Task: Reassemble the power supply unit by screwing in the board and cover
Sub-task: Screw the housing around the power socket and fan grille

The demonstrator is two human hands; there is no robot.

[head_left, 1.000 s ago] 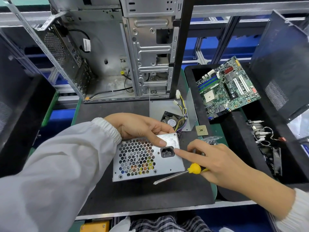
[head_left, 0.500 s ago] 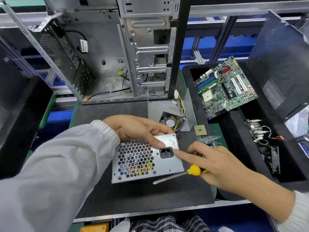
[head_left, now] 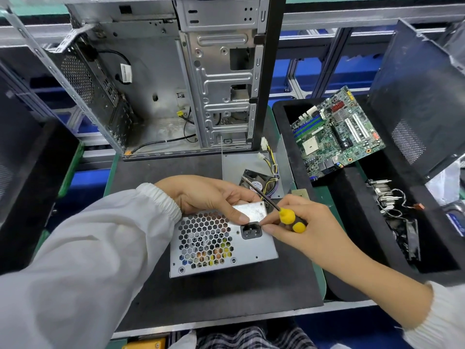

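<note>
The silver power supply unit point(head_left: 254, 248), with a honeycomb grille and a black power socket, lies on the dark mat in front of me. My left hand point(head_left: 203, 195) grips its far top edge, thumb resting just above the socket. My right hand point(head_left: 307, 225) holds a yellow-handled screwdriver point(head_left: 288, 216) with the shaft pointing up and away to the left. Its fingertips touch the casing beside the socket's upper right corner. Whether a screw sits under the fingertips is hidden.
An open computer case point(head_left: 176, 84) stands at the back of the mat. A metal cover plate point(head_left: 236, 167), a small fan point(head_left: 256, 183) and wires lie behind the unit. A black tray point(head_left: 297, 157) on the right holds a motherboard point(head_left: 337, 132) and loose cables.
My right hand has swung the screwdriver from pointing down-left to pointing up-left. Its fingertips have shifted to the socket's upper right corner. The left hand has stayed on the unit.
</note>
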